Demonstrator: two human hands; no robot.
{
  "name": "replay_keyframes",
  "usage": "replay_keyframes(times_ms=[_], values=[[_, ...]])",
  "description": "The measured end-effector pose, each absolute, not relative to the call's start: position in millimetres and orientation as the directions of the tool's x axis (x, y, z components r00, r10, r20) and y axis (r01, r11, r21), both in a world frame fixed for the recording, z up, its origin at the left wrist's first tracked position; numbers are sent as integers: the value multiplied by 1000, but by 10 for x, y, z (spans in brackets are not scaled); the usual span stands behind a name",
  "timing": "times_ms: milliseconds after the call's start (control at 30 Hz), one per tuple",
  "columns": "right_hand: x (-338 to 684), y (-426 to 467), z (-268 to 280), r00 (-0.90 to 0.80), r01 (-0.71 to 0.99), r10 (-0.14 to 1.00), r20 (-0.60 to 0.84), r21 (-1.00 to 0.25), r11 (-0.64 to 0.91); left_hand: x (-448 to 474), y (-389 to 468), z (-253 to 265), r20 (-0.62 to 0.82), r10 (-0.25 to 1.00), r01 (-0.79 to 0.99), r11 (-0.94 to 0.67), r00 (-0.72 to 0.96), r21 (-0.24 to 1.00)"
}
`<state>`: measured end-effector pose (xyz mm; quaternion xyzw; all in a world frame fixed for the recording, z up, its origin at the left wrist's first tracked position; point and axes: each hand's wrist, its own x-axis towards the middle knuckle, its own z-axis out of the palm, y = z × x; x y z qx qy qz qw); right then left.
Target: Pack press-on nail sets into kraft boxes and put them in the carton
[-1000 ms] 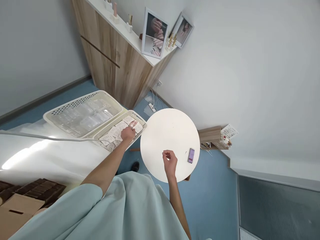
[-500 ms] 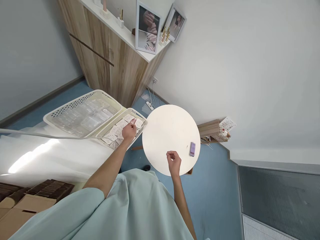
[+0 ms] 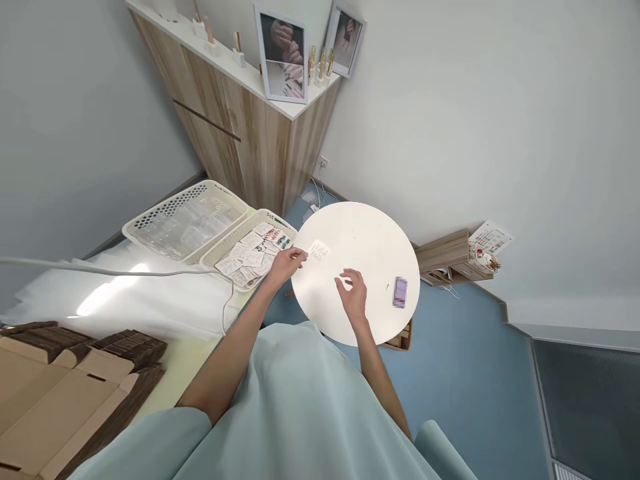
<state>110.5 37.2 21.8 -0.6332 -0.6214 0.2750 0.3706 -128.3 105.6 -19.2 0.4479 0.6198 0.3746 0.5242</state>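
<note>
A small white card (image 3: 319, 251) with lines of print shows over the left part of the round white table (image 3: 365, 230). My left hand (image 3: 287, 265) reaches across the table's left edge, its fingertips pinched at the card's near left edge. Over the middle of the table, my right hand (image 3: 354, 295) has its thumb and curved fingers apart, with nothing between them. Left of the table, a white basket (image 3: 213, 257) holds many similar printed cards (image 3: 254, 259), some with coloured nail-like pieces.
A second basket (image 3: 133, 230) holds clear plastic cases (image 3: 185, 223). A purple, blurred-out item (image 3: 400, 292) lies on the table's right side. A white cable (image 3: 125, 272) crosses at left, above folded cardboard boxes (image 3: 55, 407). A wooden cabinet (image 3: 260, 147) stands behind.
My left hand has moved right, out of the card basket to the table, and a card now shows at its fingertips. My right hand has risen a little and its fingers have spread.
</note>
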Motion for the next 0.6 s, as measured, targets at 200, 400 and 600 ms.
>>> replay_keyframes(times_ms=[200, 400, 600], values=[[1397, 335, 96, 31, 725, 983, 179, -681, 101, -739, 950, 41, -274, 949, 265, 227, 157, 937], [1717, 205, 28, 45, 749, 994, 95, -662, 29, -335, 847, 170, -284, 929, 335, 196, 238, 921], [1964, 74, 69, 167, 428, 981, -102, -889, -166, -80, 746, 245, -336, 915, 190, 297, 223, 936]])
